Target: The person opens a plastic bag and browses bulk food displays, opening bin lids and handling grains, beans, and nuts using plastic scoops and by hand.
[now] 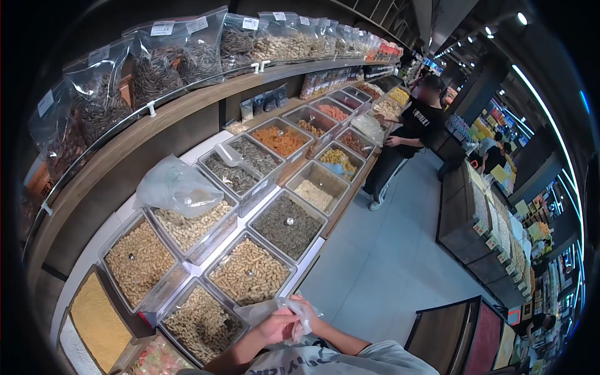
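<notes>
- From my remote station, I make out a thin, translucent whitish plastic bag (258,310), crinkled, softly shiny.
- The clear rectangular bin (212,241) looks like smooth, glossy plastic to me.
- I read the clear long-handled scoop (230,155) as glossy plastic too.
- Tan oblong peanuts (240,265): rough, matt shells.
- Long brown shelf edge (187,104): wood-grained, matt.
- Pale blue-grey floor (356,250): smooth, faintly reflective.

Hardly any wording comes out clear for me. Dark letters (310,357) run upside down across my shirt (381,361); I take a few for "ylak", the rest folding away. White letters (422,117) cross the other person's black top (425,128), too blurred to read. Stickers (162,28) on the shelf bags (159,69) and cards (491,242) along the far stand (465,228) are too small.
</notes>
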Tool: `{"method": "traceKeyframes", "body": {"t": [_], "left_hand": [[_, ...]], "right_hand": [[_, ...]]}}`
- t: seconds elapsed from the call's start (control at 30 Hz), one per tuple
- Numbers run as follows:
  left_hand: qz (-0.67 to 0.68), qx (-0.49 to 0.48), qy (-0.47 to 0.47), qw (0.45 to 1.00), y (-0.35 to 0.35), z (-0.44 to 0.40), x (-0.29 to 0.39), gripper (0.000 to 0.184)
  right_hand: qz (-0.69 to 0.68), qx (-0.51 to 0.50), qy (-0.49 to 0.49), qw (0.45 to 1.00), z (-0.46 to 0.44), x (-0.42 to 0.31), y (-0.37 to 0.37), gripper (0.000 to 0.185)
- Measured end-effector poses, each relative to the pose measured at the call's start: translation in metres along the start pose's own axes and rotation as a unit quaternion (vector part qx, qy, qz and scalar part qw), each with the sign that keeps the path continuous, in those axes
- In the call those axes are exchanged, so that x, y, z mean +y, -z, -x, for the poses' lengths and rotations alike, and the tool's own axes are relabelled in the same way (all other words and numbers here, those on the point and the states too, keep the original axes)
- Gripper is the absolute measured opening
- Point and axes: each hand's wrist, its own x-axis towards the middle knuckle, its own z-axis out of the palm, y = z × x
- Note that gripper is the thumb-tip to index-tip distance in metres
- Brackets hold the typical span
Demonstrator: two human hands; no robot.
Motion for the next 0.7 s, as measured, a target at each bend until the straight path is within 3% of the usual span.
{"method": "traceKeyframes", "body": {"t": [0.03, 0.07, 0.1, 0.13, 0.17, 0.2, 0.23, 0.27, 0.33, 0.4, 0.53, 0.6, 0.63, 0.67, 0.7], "left_hand": [[-0.094, 0.135, -0.017, 0.986, -0.025, 0.0, 0.011, 0.03], [-0.235, 0.183, 0.048, 0.954, -0.025, 0.008, 0.027, 0.023], [-0.456, 0.157, 0.06, 0.874, -0.027, 0.013, 0.052, 0.024], [-0.508, 0.219, -0.027, 0.832, -0.048, 0.017, 0.072, 0.023], [-0.554, 0.334, -0.137, 0.75, -0.046, 0.019, 0.092, 0.025], [-0.599, 0.448, -0.258, 0.611, -0.04, 0.02, 0.115, 0.028], [-0.57, 0.513, -0.353, 0.536, -0.034, 0.023, 0.141, 0.03], [-0.627, 0.613, -0.344, 0.334, -0.063, 0.023, 0.165, 0.036], [-0.616, 0.639, -0.442, 0.13, -0.047, 0.029, 0.206, 0.062], [-0.571, 0.721, -0.392, 0.003, -0.049, 0.018, 0.241, 0.069], [-0.478, 0.796, -0.36, -0.085, -0.014, 0.005, 0.301, 0.071], [-0.477, 0.753, -0.452, 0.044, 0.041, 0.032, 0.333, 0.048], [-0.473, 0.751, -0.459, 0.035, 0.033, 0.032, 0.337, 0.048], [-0.471, 0.715, -0.507, 0.1, 0.027, 0.031, 0.337, 0.034], [-0.469, 0.671, -0.549, 0.166, 0.018, 0.026, 0.339, 0.022]], "right_hand": [[0.016, 0.013, -0.008, 1.0, 0.005, 0.007, -0.003, 0.029], [0.016, 0.012, -0.008, 1.0, 0.008, 0.011, -0.008, 0.029], [-0.147, 0.063, -0.168, 0.973, 0.01, 0.01, -0.013, 0.026], [-0.039, 0.047, -0.098, 0.993, 0.002, 0.0, 0.002, 0.027], [0.072, 0.047, -0.028, 0.996, -0.006, -0.01, 0.016, 0.031], [0.058, 0.025, -0.02, 0.998, -0.008, -0.004, 0.028, 0.031], [0.012, 0.05, -0.048, 0.998, -0.011, 0.004, 0.031, 0.032], [-0.041, 0.066, -0.081, 0.994, -0.012, 0.01, 0.03, 0.034], [-0.046, -0.025, -0.084, 0.995, -0.021, 0.03, 0.052, 0.044], [0.019, -0.057, -0.007, 0.998, -0.04, 0.036, 0.077, 0.044], [0.052, -0.019, 0.06, 0.997, -0.056, 0.068, 0.111, 0.04], [0.094, 0.015, -0.045, 0.994, -0.055, 0.088, 0.12, 0.032], [0.076, 0.022, -0.033, 0.996, -0.059, 0.09, 0.127, 0.027], [-0.152, 0.075, -0.117, 0.978, -0.051, 0.104, 0.123, 0.029], [-0.248, 0.082, -0.169, 0.95, -0.057, 0.108, 0.125, 0.03]]}}
